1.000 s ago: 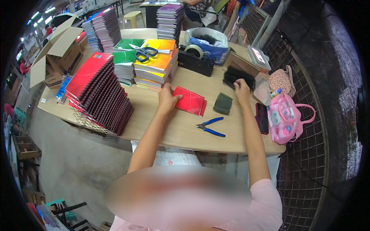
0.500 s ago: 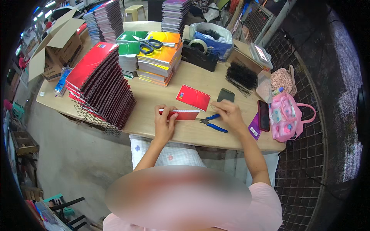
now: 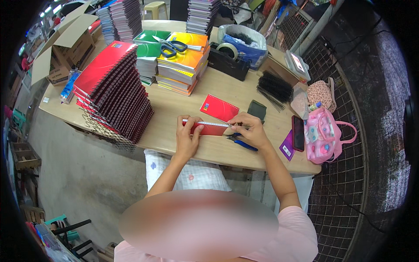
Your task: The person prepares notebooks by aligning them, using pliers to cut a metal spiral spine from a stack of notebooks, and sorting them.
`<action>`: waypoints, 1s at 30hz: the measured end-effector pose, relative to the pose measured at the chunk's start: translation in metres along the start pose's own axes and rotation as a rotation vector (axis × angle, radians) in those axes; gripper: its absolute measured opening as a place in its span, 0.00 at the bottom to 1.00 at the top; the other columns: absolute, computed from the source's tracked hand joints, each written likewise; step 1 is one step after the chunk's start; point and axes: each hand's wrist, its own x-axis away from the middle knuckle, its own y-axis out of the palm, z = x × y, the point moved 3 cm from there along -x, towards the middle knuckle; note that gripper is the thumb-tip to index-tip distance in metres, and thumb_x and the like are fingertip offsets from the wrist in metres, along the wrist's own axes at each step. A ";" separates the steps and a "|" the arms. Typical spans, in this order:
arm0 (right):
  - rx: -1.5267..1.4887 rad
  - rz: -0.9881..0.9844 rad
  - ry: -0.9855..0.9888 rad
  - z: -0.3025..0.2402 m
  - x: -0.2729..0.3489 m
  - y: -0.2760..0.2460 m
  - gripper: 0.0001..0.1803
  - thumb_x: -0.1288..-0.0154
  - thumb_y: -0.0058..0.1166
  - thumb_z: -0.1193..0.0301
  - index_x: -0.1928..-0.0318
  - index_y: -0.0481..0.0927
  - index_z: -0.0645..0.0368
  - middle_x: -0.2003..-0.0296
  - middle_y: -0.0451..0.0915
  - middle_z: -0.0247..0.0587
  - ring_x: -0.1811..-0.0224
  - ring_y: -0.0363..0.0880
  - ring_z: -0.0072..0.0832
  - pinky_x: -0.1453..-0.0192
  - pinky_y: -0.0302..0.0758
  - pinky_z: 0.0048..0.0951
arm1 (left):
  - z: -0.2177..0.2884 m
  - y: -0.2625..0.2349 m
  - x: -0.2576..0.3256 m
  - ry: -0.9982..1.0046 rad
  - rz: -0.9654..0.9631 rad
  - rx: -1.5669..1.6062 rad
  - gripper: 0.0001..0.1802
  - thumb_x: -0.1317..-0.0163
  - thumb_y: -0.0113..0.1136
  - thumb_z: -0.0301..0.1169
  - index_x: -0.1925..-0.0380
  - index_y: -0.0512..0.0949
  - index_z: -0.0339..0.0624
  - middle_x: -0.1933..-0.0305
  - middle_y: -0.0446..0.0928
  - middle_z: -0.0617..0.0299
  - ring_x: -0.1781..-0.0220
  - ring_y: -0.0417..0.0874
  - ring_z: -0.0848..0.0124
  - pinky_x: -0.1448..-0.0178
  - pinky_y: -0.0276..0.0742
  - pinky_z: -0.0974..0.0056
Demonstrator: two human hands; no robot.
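A small red notebook (image 3: 210, 129) stands on edge on the table, its punched edge facing up. Around its left end my left hand (image 3: 188, 136) is closed, thumb in front and fingers behind. My right hand (image 3: 252, 132) pinches a thin wire coil (image 3: 236, 125) against the notebook's right end; whether the coil is in the holes cannot be made out. Blue-handled pliers (image 3: 245, 144) lie just under my right hand, partly covered by it. Another small red notebook (image 3: 219, 108) lies flat behind, beside a dark green item (image 3: 256, 111).
At left rises a tall stack of red spiral notebooks (image 3: 115, 83). Scissors (image 3: 171, 47) rest on yellow notebooks (image 3: 182, 63), near a tape dispenser (image 3: 228, 62). Black coils (image 3: 275, 86), a phone (image 3: 298, 133) and a pink bag (image 3: 322, 135) lie at right. An open carton (image 3: 72, 56) stands far left.
My right hand has moved left and slightly down, bringing the coil to the notebook's right end and covering part of the pliers. My left hand keeps its hold; the notebook leans a little.
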 end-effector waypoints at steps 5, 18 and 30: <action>0.047 -0.077 0.046 -0.005 0.000 0.000 0.10 0.40 0.62 0.77 0.57 0.86 0.63 0.65 0.83 0.42 0.63 0.81 0.30 0.59 0.77 0.30 | -0.005 0.000 0.001 0.037 0.030 -0.054 0.09 0.37 0.65 0.28 0.57 0.81 0.42 0.56 0.70 0.50 0.55 0.77 0.55 0.51 0.76 0.55; 0.386 -0.111 0.020 -0.026 -0.006 0.012 0.13 0.35 0.60 0.67 0.53 0.81 0.58 0.58 0.80 0.44 0.58 0.82 0.45 0.55 0.78 0.40 | -0.001 0.002 0.001 0.062 0.027 -0.053 0.09 0.38 0.65 0.27 0.58 0.81 0.41 0.55 0.70 0.51 0.56 0.77 0.56 0.52 0.77 0.56; 0.424 -0.107 0.115 -0.023 -0.004 0.029 0.14 0.34 0.59 0.68 0.51 0.81 0.60 0.53 0.81 0.43 0.54 0.80 0.39 0.49 0.76 0.36 | 0.006 -0.001 0.002 0.071 0.018 -0.032 0.07 0.38 0.65 0.26 0.59 0.82 0.40 0.56 0.70 0.52 0.55 0.77 0.58 0.55 0.79 0.57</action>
